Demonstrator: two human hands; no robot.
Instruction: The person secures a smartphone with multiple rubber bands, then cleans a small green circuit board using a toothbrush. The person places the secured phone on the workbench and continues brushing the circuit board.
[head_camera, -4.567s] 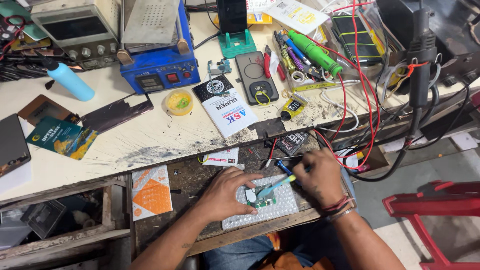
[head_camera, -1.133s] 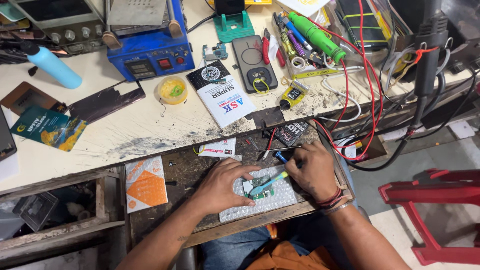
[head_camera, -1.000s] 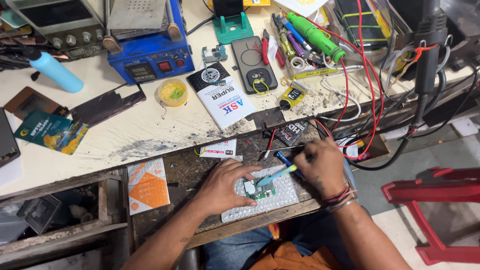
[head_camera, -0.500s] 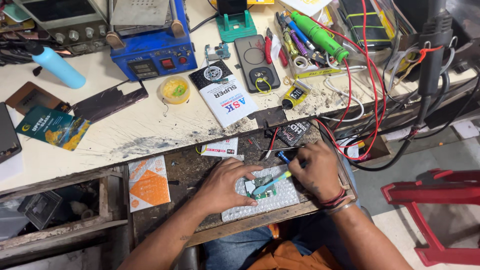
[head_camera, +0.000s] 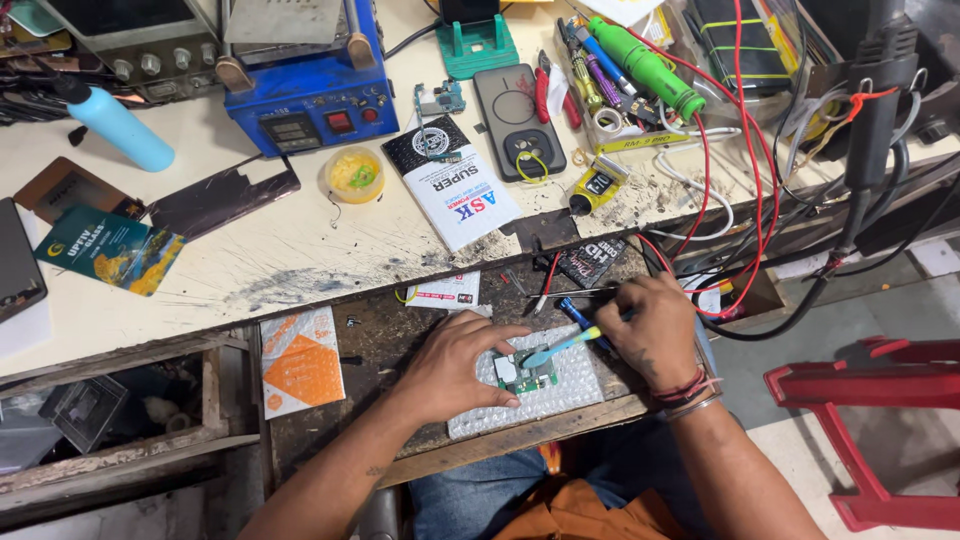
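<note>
A small green circuit board lies on a sheet of bubble wrap on the dark pull-out shelf in front of me. My left hand presses on the board's left side with spread fingers. My right hand grips a light blue brush whose tip rests on the board. A blue-handled tool lies just under that hand.
On the white bench behind stand a blue heating station, a yellow flux tin, a phone lying face down, a green tool, a blue bottle and red wires. An orange packet lies left; a red stool stands right.
The brush tip shifts back and forth over the board while my left hand keeps holding it down. The view has drifted slightly.
</note>
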